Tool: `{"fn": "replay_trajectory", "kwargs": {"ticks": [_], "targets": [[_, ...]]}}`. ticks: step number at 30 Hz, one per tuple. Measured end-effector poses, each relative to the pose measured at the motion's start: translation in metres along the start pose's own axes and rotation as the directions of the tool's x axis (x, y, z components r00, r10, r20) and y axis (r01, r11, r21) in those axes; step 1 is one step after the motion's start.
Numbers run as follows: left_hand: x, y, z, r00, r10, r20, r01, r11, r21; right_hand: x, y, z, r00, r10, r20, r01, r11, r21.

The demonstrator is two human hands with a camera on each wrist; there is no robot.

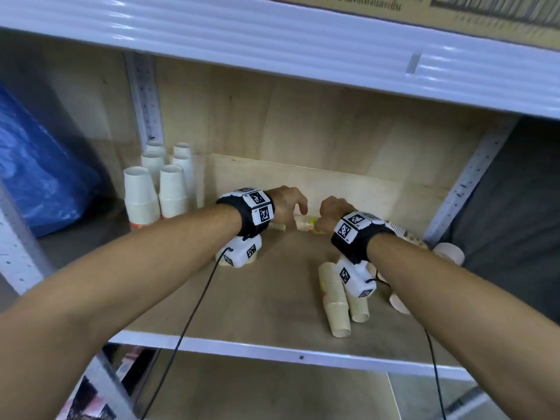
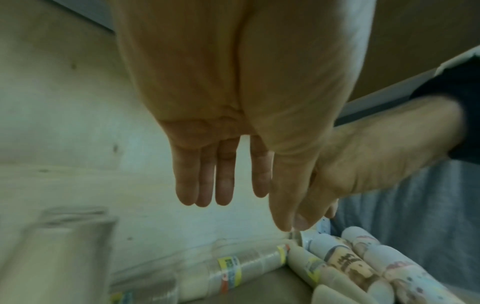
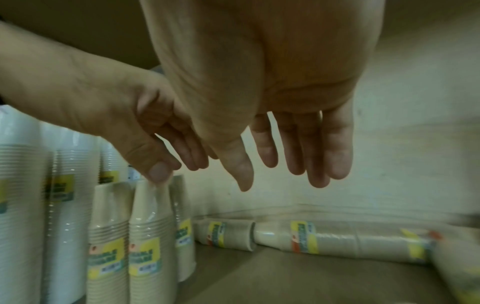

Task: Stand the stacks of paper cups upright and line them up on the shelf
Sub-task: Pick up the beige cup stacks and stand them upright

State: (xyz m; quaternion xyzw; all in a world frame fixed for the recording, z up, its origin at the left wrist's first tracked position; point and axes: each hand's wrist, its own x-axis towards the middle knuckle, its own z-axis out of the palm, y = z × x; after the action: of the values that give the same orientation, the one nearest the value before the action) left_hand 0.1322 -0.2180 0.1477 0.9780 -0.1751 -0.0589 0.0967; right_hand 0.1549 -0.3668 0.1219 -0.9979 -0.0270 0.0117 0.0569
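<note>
Both my hands reach deep into the wooden shelf (image 1: 272, 301). My left hand (image 1: 289, 204) and right hand (image 1: 328, 212) hover side by side over a wrapped stack of paper cups (image 1: 304, 223) lying along the back wall. In the wrist views the left hand (image 2: 233, 197) and right hand (image 3: 280, 176) hang with straight fingers and hold nothing. The lying stack (image 3: 324, 238) has a yellow label; a shorter one (image 3: 226, 234) lies to its left. White upright stacks (image 1: 154, 189) stand at the back left. Beige upright stacks (image 3: 148, 236) stand under my left thumb; I cannot tell if it touches them.
Two beige stacks (image 1: 336, 301) lie near the shelf's front edge under my right wrist. Patterned stacks (image 2: 348, 263) lie at the right end by the metal upright (image 1: 466, 183). The shelf above (image 1: 272, 47) is low overhead. A blue bag (image 1: 36, 165) is at the left.
</note>
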Motion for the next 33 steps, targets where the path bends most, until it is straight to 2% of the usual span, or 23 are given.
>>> {"fn": "replay_trajectory", "kwargs": {"ticks": [3,8,13,17,22,33], "targets": [[0.005,0.020,0.015,0.995,0.078,0.058,-0.079,0.997,0.013,-0.004,0.021,0.010,0.990,0.136,-0.047,-0.136,0.991,-0.009],[0.015,0.048,0.051,0.978,0.162,0.130,-0.164,0.987,0.004,-0.019,0.075,0.041,0.984,0.140,0.107,-0.138,0.990,-0.026],[0.019,0.069,0.081,0.943,0.256,0.212,-0.264,0.965,0.011,-0.046,0.102,0.071,0.961,0.229,0.157,-0.238,0.970,0.040],[0.022,0.074,0.099,0.923,0.277,0.266,-0.276,0.960,-0.042,-0.060,0.115,0.082,0.945,0.244,0.217,-0.250,0.968,0.001],[0.026,0.080,0.110,0.904,0.312,0.293,-0.333,0.942,0.024,-0.069,0.125,0.097,0.940,0.252,0.231,-0.263,0.965,0.017],[0.031,0.065,0.119,0.884,0.334,0.328,-0.363,0.931,0.032,-0.070,0.139,0.107,0.962,0.176,0.206,-0.193,0.979,0.063]]}}
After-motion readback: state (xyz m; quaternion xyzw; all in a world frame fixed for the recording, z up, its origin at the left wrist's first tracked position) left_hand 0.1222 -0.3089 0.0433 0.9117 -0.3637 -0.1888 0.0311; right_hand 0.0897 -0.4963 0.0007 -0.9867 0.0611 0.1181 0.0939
